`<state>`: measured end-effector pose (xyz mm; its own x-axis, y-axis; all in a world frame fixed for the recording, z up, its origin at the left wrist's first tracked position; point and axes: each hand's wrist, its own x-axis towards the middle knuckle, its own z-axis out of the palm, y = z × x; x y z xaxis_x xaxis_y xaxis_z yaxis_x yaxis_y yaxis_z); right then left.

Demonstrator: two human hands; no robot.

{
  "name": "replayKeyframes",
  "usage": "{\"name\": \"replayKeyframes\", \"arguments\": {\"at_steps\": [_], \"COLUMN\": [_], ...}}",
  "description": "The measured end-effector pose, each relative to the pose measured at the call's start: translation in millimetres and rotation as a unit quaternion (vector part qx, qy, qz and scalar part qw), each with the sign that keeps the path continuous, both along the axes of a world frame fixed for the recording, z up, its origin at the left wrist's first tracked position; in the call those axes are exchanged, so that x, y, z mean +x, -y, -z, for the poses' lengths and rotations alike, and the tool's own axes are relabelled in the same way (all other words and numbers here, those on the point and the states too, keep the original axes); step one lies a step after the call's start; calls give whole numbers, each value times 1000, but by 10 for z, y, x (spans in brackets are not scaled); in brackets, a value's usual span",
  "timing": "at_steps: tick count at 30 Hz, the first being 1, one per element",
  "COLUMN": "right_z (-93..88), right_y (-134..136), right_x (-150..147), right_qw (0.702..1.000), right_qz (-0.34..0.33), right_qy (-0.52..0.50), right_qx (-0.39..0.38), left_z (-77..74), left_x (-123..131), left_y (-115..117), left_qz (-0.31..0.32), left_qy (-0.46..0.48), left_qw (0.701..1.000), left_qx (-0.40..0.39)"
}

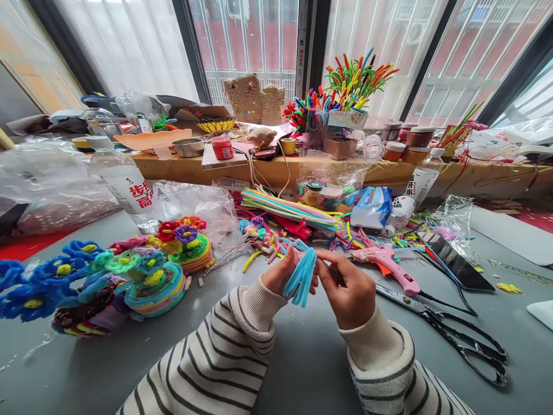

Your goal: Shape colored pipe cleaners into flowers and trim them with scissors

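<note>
A bundle of light blue pipe cleaners (301, 276), bent over at the top, hangs between my two hands above the grey table. My left hand (280, 272) is closed around the bundle from the left, its thumb near the top. From the right, my right hand (349, 288) pinches at the bundle's upper side, with thumb and forefinger together; the other fingers are curled under. Exactly what lies between those fingertips is partly hidden. Beyond my hands lies a pile of long pastel pipe cleaners (289, 208).
Pipe-cleaner flower pots (155, 291) stand at the left. To the right are a pink glue gun (389, 262), large black scissors (449, 328) and a phone (458, 262). Water bottles (123, 181) and a crowded wooden ledge (173, 168) line the back.
</note>
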<state>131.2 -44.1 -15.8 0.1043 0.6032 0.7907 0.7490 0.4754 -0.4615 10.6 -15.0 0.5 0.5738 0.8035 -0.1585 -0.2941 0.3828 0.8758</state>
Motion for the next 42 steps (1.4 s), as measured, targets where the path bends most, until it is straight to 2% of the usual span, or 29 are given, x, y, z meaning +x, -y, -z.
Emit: {"name": "replayKeyframes", "arguments": {"at_steps": [6,9,11,13,15,19,24,26,29,32,35,42], "right_z": [-20,-34,-35,-26,-12,20,53,67,81,81,75,97], "right_y": [8,-13,-37,-65,-91,-115,-100,-92,-87,-87,-89,-91], "right_x": [24,62,99,140,173,192,149,129,105,91,80,27], "right_qw": [1000,999,999,999,998,994,980,974,969,972,976,981], "right_qz": [9,8,3,10,28,38,50,53,49,52,53,38], "right_qy": [-6,4,15,21,26,70,163,192,212,200,180,163], "right_qx": [20,31,40,48,56,75,99,110,112,110,110,96], "left_z": [-33,3,31,56,76,105,117,116,109,110,138,238], "left_x": [-1,6,-6,-36,-72,-104,-41,-15,-8,-33,-54,-5], "left_y": [25,-26,-84,-147,-197,-218,-124,-76,-28,-20,-31,-40], "left_qz": [60,53,4,-95,-168,-231,-299,-287,-223,-175,-172,-147], "left_qy": [54,72,84,66,25,-39,-94,-123,-192,-242,-263,-242], "left_qw": [996,995,995,992,985,971,929,919,909,884,865,866], "left_qx": [-23,-36,-51,-60,-27,34,199,242,294,360,392,411]}}
